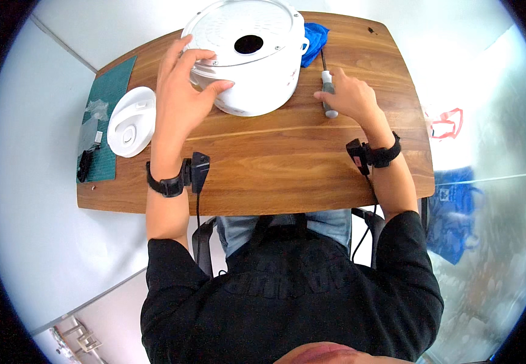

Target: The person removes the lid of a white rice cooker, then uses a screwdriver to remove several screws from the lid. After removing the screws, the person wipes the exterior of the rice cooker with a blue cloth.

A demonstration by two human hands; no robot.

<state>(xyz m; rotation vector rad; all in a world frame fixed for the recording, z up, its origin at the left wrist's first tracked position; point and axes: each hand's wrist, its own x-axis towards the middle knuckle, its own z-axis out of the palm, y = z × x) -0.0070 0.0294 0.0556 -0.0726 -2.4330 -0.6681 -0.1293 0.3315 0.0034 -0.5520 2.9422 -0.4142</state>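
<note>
A white, drum-shaped appliance (263, 91) lies at the far middle of the table, its flat, screwed base facing up with a dark round hole in it. My left hand (184, 88) is at its left side, fingers over the upper rim and thumb against the wall. On the right, my right hand (351, 94) closes around the grey and white handle of a screwdriver (330, 113), whose shaft points away from me along the tabletop. The fingertips of that hand are partly hidden.
A white oval lid (132, 136) rests left of my left forearm, partly on a green cutting mat (114, 79). The mat also carries clear plastic scraps (97, 109) and a black item (84, 165). Blue cloth or plastic (316, 39) sits behind the appliance. Cables hang from both wrist straps.
</note>
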